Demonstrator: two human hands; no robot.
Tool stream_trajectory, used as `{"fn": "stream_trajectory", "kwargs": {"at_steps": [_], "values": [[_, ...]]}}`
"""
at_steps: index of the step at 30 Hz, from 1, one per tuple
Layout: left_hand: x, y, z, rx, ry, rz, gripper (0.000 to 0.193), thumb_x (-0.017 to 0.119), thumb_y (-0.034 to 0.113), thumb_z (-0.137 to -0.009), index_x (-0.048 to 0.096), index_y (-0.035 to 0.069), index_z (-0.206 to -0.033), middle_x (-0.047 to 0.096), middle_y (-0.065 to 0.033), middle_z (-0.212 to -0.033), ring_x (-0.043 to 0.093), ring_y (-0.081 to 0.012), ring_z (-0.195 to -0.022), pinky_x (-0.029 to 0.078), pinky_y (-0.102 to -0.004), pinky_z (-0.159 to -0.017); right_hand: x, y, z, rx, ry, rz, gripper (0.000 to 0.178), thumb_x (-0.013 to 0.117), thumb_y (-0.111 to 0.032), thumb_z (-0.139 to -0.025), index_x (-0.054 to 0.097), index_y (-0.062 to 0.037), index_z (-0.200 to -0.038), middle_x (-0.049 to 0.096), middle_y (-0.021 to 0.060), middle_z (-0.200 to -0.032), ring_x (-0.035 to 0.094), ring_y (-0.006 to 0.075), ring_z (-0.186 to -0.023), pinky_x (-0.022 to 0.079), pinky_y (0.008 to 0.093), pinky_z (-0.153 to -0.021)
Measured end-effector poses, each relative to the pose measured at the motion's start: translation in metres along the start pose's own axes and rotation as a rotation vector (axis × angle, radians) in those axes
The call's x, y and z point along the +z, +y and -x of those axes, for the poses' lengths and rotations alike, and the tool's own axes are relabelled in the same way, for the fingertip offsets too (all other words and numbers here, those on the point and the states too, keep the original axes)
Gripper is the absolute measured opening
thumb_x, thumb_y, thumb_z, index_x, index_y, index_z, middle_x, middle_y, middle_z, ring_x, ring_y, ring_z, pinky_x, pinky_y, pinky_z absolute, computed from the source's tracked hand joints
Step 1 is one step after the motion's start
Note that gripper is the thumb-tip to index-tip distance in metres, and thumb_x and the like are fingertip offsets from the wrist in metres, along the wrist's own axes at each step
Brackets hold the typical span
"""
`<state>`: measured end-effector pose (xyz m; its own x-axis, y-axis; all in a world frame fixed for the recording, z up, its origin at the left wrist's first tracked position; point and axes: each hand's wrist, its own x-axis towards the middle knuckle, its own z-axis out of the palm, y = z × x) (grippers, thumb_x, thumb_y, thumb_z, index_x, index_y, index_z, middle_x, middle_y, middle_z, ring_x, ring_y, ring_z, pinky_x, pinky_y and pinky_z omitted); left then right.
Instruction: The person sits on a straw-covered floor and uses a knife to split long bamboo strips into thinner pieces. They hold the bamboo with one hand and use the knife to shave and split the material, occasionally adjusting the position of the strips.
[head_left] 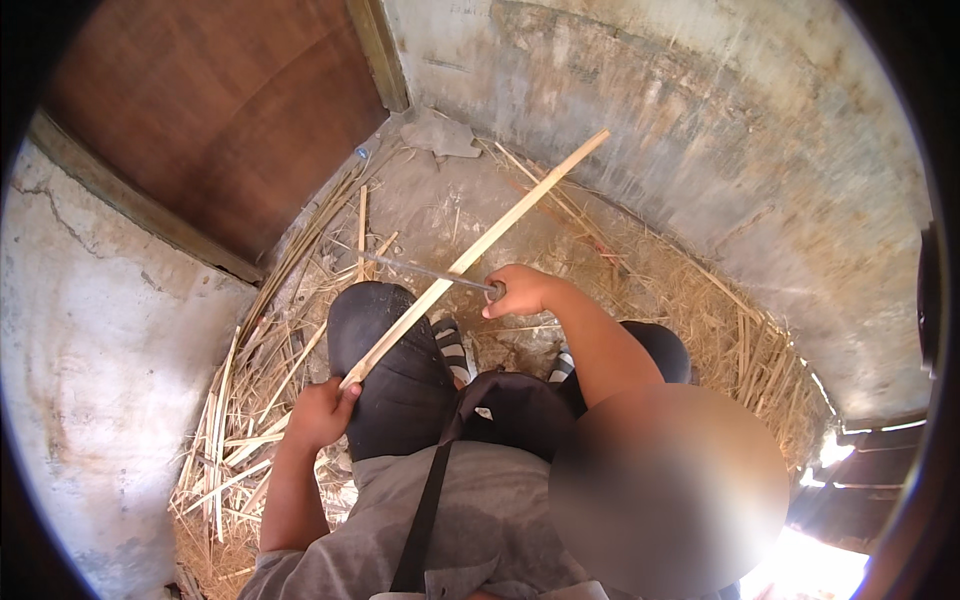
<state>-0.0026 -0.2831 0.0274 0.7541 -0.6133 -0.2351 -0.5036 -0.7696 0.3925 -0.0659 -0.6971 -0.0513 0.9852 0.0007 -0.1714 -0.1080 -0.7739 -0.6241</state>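
My left hand (321, 411) is closed around the near end of a long, pale split-bamboo strip (482, 246), beside my left knee. From there the strip slants up and away to the right, over my thigh, its far end free in the air. My right hand (521, 291) grips the handle of a knife (420, 269) with a long, thin, dark blade. Pointing left, the blade crosses the strip around its middle; whether it cuts into it or only lies against it, I cannot tell.
Bamboo strips and splinters (237, 440) lie heaped at the left, with shavings (700, 330) along the right wall. A brown wooden door (220, 110) stands far left, a concrete wall (700, 130) far right. A flat stone (441, 135) sits in the corner. My sandalled feet (452, 348) are below.
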Motion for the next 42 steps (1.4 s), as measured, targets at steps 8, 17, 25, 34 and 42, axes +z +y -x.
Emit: {"fn": "stream_trajectory", "kwargs": {"at_steps": [8,17,25,34,42], "values": [[0.003,-0.003,0.005,-0.016,0.014,0.01,0.057,0.053,0.05,-0.103,0.062,-0.003,-0.083,0.063,-0.0282,-0.071,0.063,-0.0498,-0.074,0.048,-0.0524,-0.065,-0.019,-0.048,0.014,0.007,-0.012,0.115,0.031,0.072,-0.027,-0.08,0.072,-0.0091,-0.105,0.072,0.018,-0.097,0.068,0.0401,-0.098,0.054,0.0502,-0.086],[0.002,0.004,0.005,-0.046,0.011,0.016,0.055,0.053,0.05,-0.103,0.062,-0.002,-0.086,0.064,-0.0295,-0.075,0.063,-0.0518,-0.079,0.049,-0.0548,-0.07,-0.016,-0.029,0.006,0.083,0.043,0.136,0.032,0.074,-0.03,-0.082,0.072,-0.011,-0.108,0.072,0.0174,-0.097,0.068,0.0398,-0.097,0.055,0.0491,-0.084],[0.001,0.003,0.004,-0.101,-0.028,0.036,0.054,0.054,0.05,-0.102,0.063,-0.002,-0.088,0.065,-0.0298,-0.078,0.064,-0.0515,-0.081,0.049,-0.0549,-0.073,-0.013,-0.048,0.012,0.044,0.061,0.075,0.03,0.073,-0.028,-0.081,0.071,-0.0093,-0.104,0.072,0.019,-0.099,0.068,0.0405,-0.096,0.055,0.05,-0.084],[0.003,0.003,0.007,-0.084,-0.002,0.035,0.053,0.054,0.049,-0.103,0.063,-0.002,-0.088,0.066,-0.0298,-0.079,0.065,-0.0512,-0.082,0.051,-0.0534,-0.073,-0.022,-0.039,0.005,0.108,0.071,0.165,0.027,0.072,-0.028,-0.081,0.072,-0.0098,-0.101,0.073,0.0173,-0.098,0.069,0.0367,-0.097,0.056,0.0488,-0.085],[0.0,0.009,0.005,-0.118,-0.007,0.046,0.055,0.053,0.049,-0.103,0.063,-0.002,-0.088,0.065,-0.0301,-0.079,0.065,-0.0516,-0.083,0.05,-0.054,-0.073,-0.013,-0.034,0.013,0.08,0.09,0.149,0.032,0.072,-0.027,-0.08,0.072,-0.0106,-0.107,0.073,0.0177,-0.098,0.07,0.0381,-0.096,0.056,0.0493,-0.086]]}}
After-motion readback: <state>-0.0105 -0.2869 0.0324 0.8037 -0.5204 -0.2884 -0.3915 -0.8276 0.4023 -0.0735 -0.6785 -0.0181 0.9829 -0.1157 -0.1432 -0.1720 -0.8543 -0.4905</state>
